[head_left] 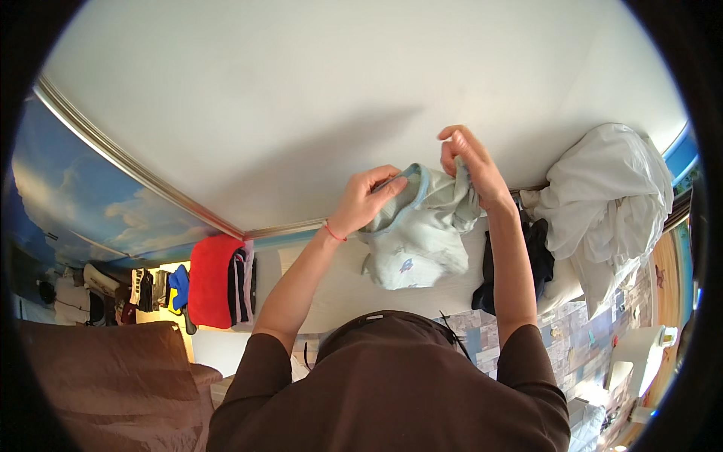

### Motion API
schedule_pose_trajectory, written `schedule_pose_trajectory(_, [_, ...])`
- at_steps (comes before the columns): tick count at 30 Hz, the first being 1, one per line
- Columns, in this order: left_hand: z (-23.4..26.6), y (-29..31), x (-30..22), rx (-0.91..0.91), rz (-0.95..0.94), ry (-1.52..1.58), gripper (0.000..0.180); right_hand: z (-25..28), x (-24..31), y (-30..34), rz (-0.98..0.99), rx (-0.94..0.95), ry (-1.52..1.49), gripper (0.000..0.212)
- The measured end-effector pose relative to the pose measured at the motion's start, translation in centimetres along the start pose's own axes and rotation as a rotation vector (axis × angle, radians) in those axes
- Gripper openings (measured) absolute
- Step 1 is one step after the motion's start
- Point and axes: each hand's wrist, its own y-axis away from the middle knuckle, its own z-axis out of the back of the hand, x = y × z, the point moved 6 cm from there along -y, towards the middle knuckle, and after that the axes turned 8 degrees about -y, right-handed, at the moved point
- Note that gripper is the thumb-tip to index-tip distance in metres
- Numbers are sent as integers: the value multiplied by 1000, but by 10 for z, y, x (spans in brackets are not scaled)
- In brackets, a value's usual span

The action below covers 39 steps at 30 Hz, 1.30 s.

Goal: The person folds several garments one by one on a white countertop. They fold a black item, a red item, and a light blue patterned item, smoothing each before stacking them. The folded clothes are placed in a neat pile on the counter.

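A small pale green shirt (425, 245) with blue neck trim and a little printed figure hangs in front of me. My left hand (370, 197) is closed on its collar, thumb against the blue edging. On the other side, my right hand (471, 160) has its fingers bent, and the cloth rises to its palm; its fingertips are slightly blurred. The shirt's lower part droops loosely between my forearms. Folds hide some of the cloth near my right wrist.
Beneath is a pale surface (301, 264) along a white wall (263, 98). A red folded stack (216, 280) lies left, with dark clothing (520, 260) and a heaped white cloth (606, 200) right. A brown covered piece of furniture (113, 377) stands lower left.
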Motion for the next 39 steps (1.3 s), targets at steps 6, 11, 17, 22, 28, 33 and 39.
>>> schedule_pose_trajectory(6, [17,-12,-26,108,-89,-284,32,-28,8,-2,59,219,560,21])
schedule_pose_trajectory(11, [60,0,9,203,-60,-647,43,-4,32,-6,106,23,444,18])
schedule_pose_trajectory(17, [113,-2,-37,-124,-48,-414,25,17,55,-11,277,-40,549,27])
schedule_pose_trajectory(22, [127,-19,-86,-220,-214,-375,24,13,81,-20,288,-57,553,32])
schedule_pose_trajectory(28, [144,-28,-105,-227,-195,-341,38,1,107,-32,342,-89,714,33])
schedule_pose_trajectory(33, [157,-31,-88,-136,-161,-455,41,27,112,-43,192,26,747,39])
schedule_pose_trajectory(39, [163,-22,-88,-62,-206,-273,52,23,120,-20,121,153,504,27])
